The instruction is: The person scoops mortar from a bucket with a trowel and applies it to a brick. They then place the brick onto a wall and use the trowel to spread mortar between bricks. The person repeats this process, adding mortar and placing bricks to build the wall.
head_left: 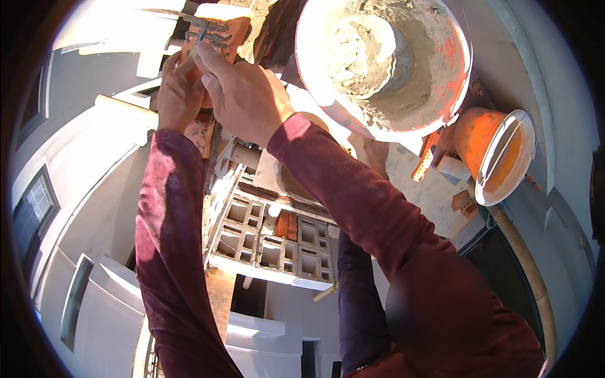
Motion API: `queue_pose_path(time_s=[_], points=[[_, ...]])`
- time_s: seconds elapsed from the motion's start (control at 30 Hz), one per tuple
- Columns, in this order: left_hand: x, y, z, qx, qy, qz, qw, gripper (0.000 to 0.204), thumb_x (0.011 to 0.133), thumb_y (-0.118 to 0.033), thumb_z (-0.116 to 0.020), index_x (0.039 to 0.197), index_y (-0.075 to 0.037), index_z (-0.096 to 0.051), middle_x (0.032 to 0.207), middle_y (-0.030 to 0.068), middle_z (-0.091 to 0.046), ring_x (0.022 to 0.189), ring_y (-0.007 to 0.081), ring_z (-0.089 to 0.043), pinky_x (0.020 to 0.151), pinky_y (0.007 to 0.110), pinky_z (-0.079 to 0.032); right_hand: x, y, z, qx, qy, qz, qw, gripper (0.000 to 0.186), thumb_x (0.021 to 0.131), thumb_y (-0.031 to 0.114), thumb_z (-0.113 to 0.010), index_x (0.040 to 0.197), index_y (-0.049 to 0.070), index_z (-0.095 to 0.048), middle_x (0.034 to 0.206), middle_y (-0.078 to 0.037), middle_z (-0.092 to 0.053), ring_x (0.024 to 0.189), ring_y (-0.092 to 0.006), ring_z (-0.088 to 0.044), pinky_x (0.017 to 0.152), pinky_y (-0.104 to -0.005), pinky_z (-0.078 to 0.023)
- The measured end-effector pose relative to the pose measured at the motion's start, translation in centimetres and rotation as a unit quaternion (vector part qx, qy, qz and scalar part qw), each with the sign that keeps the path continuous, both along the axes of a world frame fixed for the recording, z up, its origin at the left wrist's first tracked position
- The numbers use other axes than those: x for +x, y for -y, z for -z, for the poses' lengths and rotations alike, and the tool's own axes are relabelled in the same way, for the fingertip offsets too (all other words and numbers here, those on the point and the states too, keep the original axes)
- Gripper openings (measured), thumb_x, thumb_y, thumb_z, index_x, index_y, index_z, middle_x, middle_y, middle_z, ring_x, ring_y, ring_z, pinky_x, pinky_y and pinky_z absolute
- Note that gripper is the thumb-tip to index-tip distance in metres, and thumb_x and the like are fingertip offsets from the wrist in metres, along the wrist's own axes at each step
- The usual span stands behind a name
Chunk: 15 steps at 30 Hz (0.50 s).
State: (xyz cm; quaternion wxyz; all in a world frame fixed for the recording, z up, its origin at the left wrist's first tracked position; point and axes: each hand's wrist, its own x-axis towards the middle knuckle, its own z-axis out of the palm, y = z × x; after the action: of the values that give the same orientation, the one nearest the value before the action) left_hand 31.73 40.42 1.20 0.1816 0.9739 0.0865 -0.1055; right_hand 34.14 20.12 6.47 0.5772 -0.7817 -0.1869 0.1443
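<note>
At the upper left, my right hand (249, 104) is closed around what looks like a trowel (200, 34), its thin blade seen nearly edge-on. The tool lies against an orange brick (234, 36) streaked with grey mortar (217, 39). My left hand (179, 94) is beside it, with fingers curled at the brick's near left side; it seems to grip the brick, though my right hand partly covers the contact. To the right stands a large, pale, red-stained bucket (435, 79) with wet mortar (362, 60) inside.
An orange bucket (479, 142) with a wire handle lies tilted at the right, near a bamboo pole (523, 264). Grey hollow blocks (271, 253) and orange bricks (287, 225) are stacked below my arms. A bare foot (377, 156) shows under the large bucket. The ground appears far below.
</note>
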Motion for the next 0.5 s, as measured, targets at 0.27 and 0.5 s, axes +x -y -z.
queue_pose_path(time_s=[0.27,0.5], points=[[-0.49,0.39,-0.71,-0.065,0.041,-0.019,0.997,0.029,0.088,-0.013,-0.066,0.116,-0.010,-0.069,0.103,0.0121,-0.072,0.123,0.0269,-0.053,0.107,0.039,-0.039,-0.07,0.35,-0.02,-0.009,-0.008,-0.028,1.000,0.043,0.098,0.017,-0.051,0.140,0.006,-0.048,0.080,-0.022,-0.068,0.070,-0.0412,-0.066,0.061,-0.0474,-0.051],[0.03,-0.14,-0.73,-0.023,-0.007,0.004,1.000,0.045,0.085,-0.019,-0.073,0.130,-0.015,-0.065,0.141,0.0198,-0.049,0.120,0.0338,-0.059,0.098,0.042,-0.050,0.22,0.30,-0.24,-0.021,0.014,-0.040,0.999,0.044,0.098,0.019,-0.052,0.140,0.006,-0.048,0.087,-0.022,-0.069,0.077,-0.0411,-0.067,0.066,-0.0470,-0.053]])
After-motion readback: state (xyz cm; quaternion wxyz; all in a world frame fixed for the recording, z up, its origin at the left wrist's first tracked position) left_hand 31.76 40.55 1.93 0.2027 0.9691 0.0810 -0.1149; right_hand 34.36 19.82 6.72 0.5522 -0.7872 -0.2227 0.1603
